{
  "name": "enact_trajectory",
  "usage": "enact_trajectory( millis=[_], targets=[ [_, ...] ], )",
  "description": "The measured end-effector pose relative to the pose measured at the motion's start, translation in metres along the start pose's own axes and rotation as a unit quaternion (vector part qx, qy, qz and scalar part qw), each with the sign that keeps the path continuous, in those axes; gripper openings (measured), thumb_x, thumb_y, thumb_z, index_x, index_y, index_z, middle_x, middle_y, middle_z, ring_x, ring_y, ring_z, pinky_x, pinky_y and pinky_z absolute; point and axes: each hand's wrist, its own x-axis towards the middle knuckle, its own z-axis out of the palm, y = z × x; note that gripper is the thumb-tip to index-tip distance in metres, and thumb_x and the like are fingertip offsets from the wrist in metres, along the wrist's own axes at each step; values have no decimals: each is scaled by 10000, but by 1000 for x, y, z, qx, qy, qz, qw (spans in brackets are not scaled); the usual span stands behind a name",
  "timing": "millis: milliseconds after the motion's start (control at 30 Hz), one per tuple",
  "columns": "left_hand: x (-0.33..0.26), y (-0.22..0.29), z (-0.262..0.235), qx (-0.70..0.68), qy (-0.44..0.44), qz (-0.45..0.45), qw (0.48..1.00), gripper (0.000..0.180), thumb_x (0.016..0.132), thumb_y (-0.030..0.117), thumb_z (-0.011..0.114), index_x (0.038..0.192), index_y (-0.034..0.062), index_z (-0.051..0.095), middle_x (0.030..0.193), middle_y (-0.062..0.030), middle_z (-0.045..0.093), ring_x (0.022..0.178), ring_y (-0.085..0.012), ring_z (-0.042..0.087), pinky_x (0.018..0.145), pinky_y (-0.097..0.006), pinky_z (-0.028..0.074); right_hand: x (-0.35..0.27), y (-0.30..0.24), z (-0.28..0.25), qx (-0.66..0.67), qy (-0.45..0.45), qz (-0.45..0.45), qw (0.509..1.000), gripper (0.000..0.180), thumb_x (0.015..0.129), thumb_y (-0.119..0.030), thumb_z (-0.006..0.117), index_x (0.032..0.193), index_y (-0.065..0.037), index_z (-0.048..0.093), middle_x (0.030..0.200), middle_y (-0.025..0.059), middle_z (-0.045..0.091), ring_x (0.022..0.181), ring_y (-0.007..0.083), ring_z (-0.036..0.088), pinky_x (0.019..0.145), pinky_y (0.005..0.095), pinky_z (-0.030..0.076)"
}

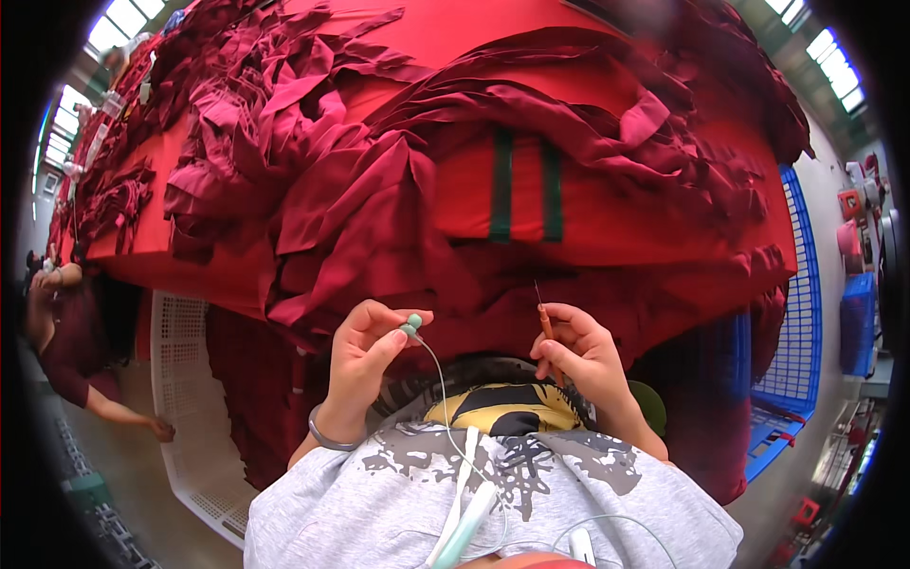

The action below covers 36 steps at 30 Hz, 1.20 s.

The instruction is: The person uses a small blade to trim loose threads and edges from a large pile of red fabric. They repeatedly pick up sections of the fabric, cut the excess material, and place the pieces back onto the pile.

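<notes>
I am pinching a mint-green earbud (412,325) between the thumb and forefinger of my left hand (365,365), its thin white cable (444,398) trailing down toward my grey shirt. My right hand (583,356) is closed around a slim orange-handled seam ripper (546,327), fingers curled, the fine metal tip pointing up and away from me. Just beyond both hands, dark red fabric pieces (379,199) are lying heaped on a red-covered table (645,228), and two dark green strips (524,185) are showing straight ahead of my right hand. A white perforated crate (194,408) is standing off to the left of my left hand, with a blue one (801,332) out past my right. Farther left, another person (66,341) is bending down.

I judge that the careful way here is keeping the sharp tip pointed away from my left fingers and the cable while I am handling the earbud, and holding the tool steady rather than swinging it near the cloth.
</notes>
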Motion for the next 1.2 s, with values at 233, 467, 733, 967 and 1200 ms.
enact_trajectory(
  millis=[233, 467, 733, 967, 1200],
  targets=[
    [-2, -5, 0, 0, -22, 33, 999, 208, 875, -36, 568, 1081, -11, 556, 1076, -131, 656, 1027, -167, 627, 929, -288, 468, -1, -1, 1, 2, -5, 9, 1000, 387, 906, -18, 573, 1276, 27, 466, 894, 84, 622, 699, 101, 613, 613, 211, 473],
    [-6, -5, -3, 35, -1, 2, 999, 329, 884, -4, 613, 1207, -49, 571, 1078, -104, 664, 1023, -145, 623, 929, -271, 468, -1, 1, 2, -12, -19, 26, 999, 389, 902, -51, 589, 1270, 13, 479, 898, 75, 636, 690, 92, 619, 544, 191, 436],
    [-5, -10, -2, 33, -3, 19, 999, 251, 910, 15, 597, 1153, -45, 602, 1066, -113, 675, 1000, -149, 639, 914, -270, 489, 0, -2, 5, -9, -24, 27, 999, 419, 884, -31, 607, 1280, 2, 478, 904, 65, 637, 705, 81, 611, 569, 197, 451],
    [0, -5, 5, -5, 44, 24, 999, 194, 910, 8, 589, 1100, -29, 607, 1046, -125, 678, 984, -169, 652, 893, -286, 513, 10, -14, 39, -302, -81, -191, 930, 401, 812, 31, 659, 1204, 7, 573, 946, 114, 690, 767, 126, 660, 684, 231, 501],
    [-8, 0, 5, -24, 38, 68, 997, 189, 910, 10, 596, 1097, -12, 609, 1059, -98, 665, 1023, -154, 627, 926, -295, 495, 29, -25, 71, -427, -84, -322, 841, 394, 772, 2, 687, 1155, 16, 593, 892, 119, 696, 607, 191, 650, 561, 272, 504]
  ],
)
